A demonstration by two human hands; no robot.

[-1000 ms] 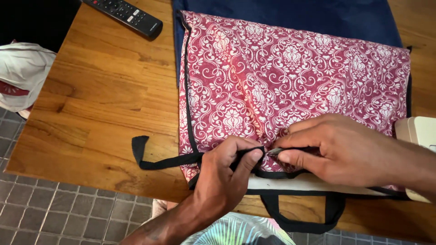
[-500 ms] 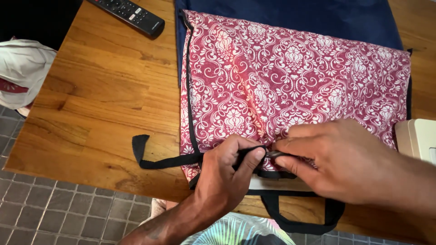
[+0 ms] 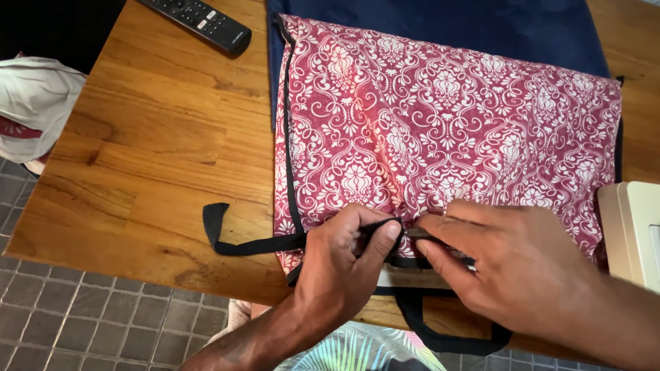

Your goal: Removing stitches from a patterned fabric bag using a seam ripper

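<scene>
A red cloth with a white damask pattern and black edging (image 3: 447, 130) lies flat on the wooden table (image 3: 158, 158). My left hand (image 3: 344, 264) pinches the black trim at the cloth's near edge. My right hand (image 3: 509, 264) meets it from the right, fingertips closed on the same black trim where the cloth puckers. A black strap (image 3: 237, 240) runs left from the cloth, and a black loop (image 3: 447, 336) hangs over the table's front edge. What sits between my right fingertips is too small to tell.
Navy blue fabric (image 3: 440, 27) lies under the red cloth at the back. A black remote control (image 3: 199, 24) rests at the far left. A cream-coloured device (image 3: 636, 230) stands at the right edge. A white garment (image 3: 34, 103) lies left of the table over grey floor tiles.
My right hand has shifted slightly left along the near edge toward my left hand. The cloth and left hand have hardly moved.
</scene>
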